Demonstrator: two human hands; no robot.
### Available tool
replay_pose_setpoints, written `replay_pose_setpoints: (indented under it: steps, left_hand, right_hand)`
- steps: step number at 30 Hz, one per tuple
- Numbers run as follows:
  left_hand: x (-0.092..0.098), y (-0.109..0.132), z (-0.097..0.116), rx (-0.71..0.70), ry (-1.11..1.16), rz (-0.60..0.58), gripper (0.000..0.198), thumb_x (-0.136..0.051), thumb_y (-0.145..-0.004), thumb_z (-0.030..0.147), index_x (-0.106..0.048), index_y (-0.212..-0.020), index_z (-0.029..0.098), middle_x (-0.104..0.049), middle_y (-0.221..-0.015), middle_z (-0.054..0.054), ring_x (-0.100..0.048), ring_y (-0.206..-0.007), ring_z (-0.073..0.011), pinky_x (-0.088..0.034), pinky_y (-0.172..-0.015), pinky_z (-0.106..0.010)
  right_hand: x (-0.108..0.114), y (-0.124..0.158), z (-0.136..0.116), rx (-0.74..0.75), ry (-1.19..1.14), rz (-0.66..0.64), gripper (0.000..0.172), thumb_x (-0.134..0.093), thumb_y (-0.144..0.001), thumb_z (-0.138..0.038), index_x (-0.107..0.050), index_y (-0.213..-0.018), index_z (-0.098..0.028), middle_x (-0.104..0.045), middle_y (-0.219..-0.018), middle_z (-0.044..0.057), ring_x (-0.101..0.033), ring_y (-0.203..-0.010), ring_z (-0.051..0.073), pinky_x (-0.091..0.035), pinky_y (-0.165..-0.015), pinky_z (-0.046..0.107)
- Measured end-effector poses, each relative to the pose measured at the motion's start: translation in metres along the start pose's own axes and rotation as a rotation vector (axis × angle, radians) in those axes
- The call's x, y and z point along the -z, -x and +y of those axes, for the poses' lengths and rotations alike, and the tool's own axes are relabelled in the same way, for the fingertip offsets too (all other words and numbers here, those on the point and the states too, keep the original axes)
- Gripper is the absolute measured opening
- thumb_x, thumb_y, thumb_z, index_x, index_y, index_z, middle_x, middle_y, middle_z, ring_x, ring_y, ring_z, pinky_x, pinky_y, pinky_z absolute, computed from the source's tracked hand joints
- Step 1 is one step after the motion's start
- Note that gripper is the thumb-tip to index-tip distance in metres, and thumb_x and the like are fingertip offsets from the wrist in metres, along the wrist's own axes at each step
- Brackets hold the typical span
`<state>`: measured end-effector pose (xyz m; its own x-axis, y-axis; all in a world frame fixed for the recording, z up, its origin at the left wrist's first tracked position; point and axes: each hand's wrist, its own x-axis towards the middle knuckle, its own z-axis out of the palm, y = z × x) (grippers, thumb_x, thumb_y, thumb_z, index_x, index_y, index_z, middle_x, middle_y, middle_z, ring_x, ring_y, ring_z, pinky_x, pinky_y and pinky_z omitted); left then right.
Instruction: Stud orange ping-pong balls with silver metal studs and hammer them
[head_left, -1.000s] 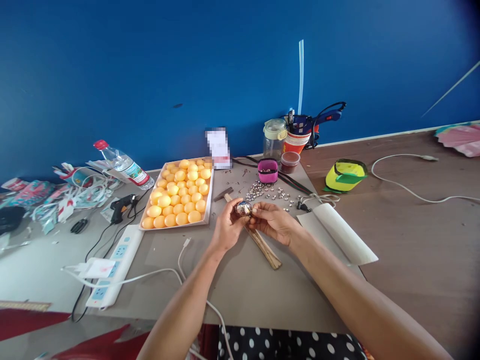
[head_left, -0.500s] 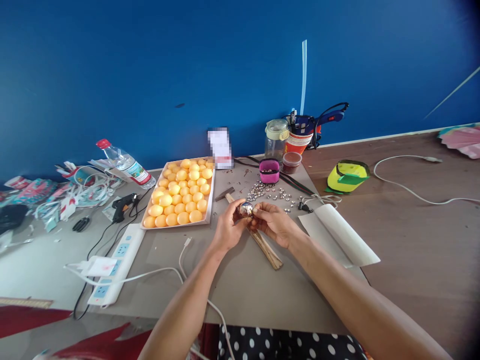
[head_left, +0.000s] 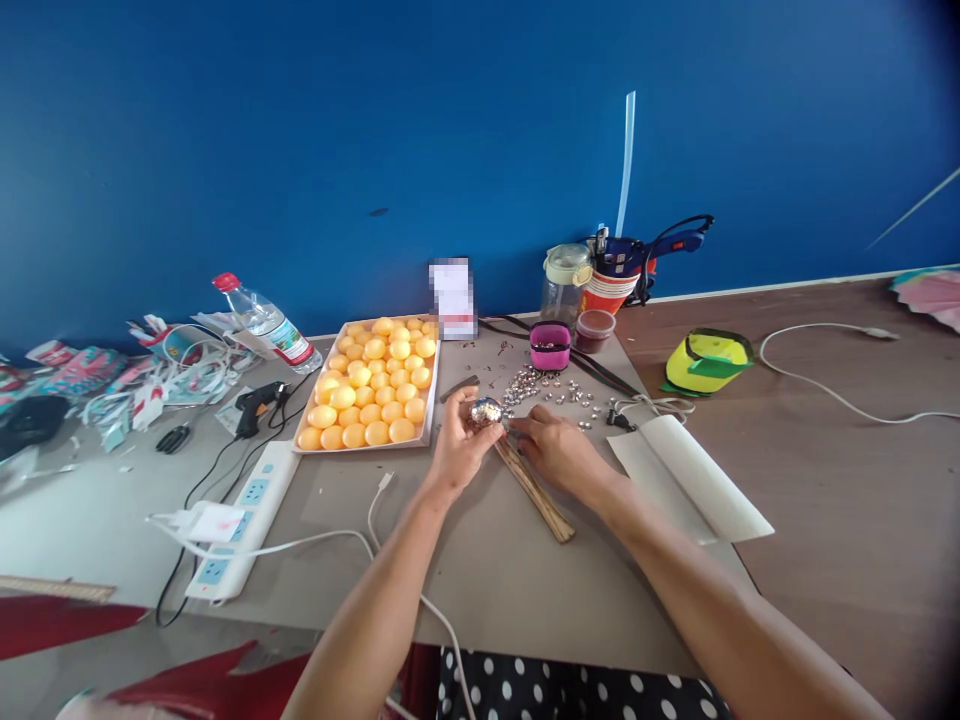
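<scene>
A shiny silver ball (head_left: 486, 411), its surface bumpy and reflective, is gripped between the thumb and fingers of my left hand (head_left: 459, 442). Just right of it my right hand (head_left: 551, 446) is closed, fingertips together close to the ball; anything between them is too small to make out. Beneath both hands a wooden stick (head_left: 534, 490) lies slantwise on the table, partly covered by them. Small silver studs (head_left: 525, 385) are scattered behind my right hand, beside a pink container (head_left: 550, 346) with more small pieces inside.
A tray (head_left: 360, 449) of orange balls (head_left: 365, 395) stands left. Further left are a power strip (head_left: 244, 520), a glue gun (head_left: 255, 408) and a bottle (head_left: 274, 325). White paper (head_left: 697, 480), a yellow container (head_left: 705, 362) and cables lie right. A jar (head_left: 564, 285) stands behind.
My right hand has drawn slightly away from the ball, its fingers now lower and to the right. The left hand still holds the ball. The whole view has shifted a little.
</scene>
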<state>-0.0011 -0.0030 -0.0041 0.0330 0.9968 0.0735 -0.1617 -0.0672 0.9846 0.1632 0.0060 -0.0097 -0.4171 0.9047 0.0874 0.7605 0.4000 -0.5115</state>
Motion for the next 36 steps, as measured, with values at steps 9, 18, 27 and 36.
replay_pose_setpoints:
  steps: [9, 18, 27, 36]
  left_hand:
    - [0.003, -0.001, 0.001, 0.028, -0.113, -0.016, 0.050, -0.068, -0.069, 0.029, -0.051, -0.116, 0.022, -0.057, -0.097, -0.004, -0.054, -0.073, -0.0111, -0.049, -0.070, -0.026]
    - [0.000, 0.001, 0.004, 0.057, -0.019, -0.030, 0.048, -0.066, -0.071, 0.026, -0.049, -0.117, 0.022, -0.056, -0.093, -0.002, -0.057, -0.071, -0.0098, -0.048, -0.077, -0.028]
    - [0.001, 0.000, 0.002, 0.063, -0.025, -0.035, 0.048, -0.065, -0.072, 0.026, -0.050, -0.117, 0.022, -0.056, -0.087, -0.001, -0.058, -0.070, -0.0104, -0.048, -0.077, -0.028]
    - [0.003, 0.000, 0.002, 0.081, 0.007, -0.024, 0.047, -0.066, -0.072, 0.027, -0.051, -0.116, 0.024, -0.056, -0.094, -0.001, -0.058, -0.072, -0.0107, -0.048, -0.079, -0.030]
  right_hand:
    - [0.004, 0.000, -0.001, 0.117, 0.192, -0.096, 0.029, -0.044, -0.085, -0.015, -0.063, -0.105, -0.025, -0.058, -0.086, 0.006, -0.056, -0.081, 0.016, -0.029, -0.070, 0.027]
    - [-0.004, -0.007, -0.002, 0.134, 0.227, -0.023, 0.024, -0.042, -0.089, -0.026, -0.063, -0.100, -0.022, -0.059, -0.089, 0.007, -0.055, -0.084, 0.017, -0.027, -0.070, 0.029]
    - [-0.013, -0.015, 0.000, 0.145, 0.196, 0.010, 0.028, -0.039, -0.090, -0.028, -0.063, -0.084, -0.017, -0.060, -0.084, 0.008, -0.053, -0.077, 0.015, -0.027, -0.070, 0.028]
    - [-0.005, -0.013, 0.003, -0.005, -0.414, 0.135, 0.012, -0.048, -0.078, -0.018, -0.060, -0.077, -0.017, -0.059, -0.081, 0.003, -0.051, -0.074, 0.014, -0.033, -0.070, 0.026]
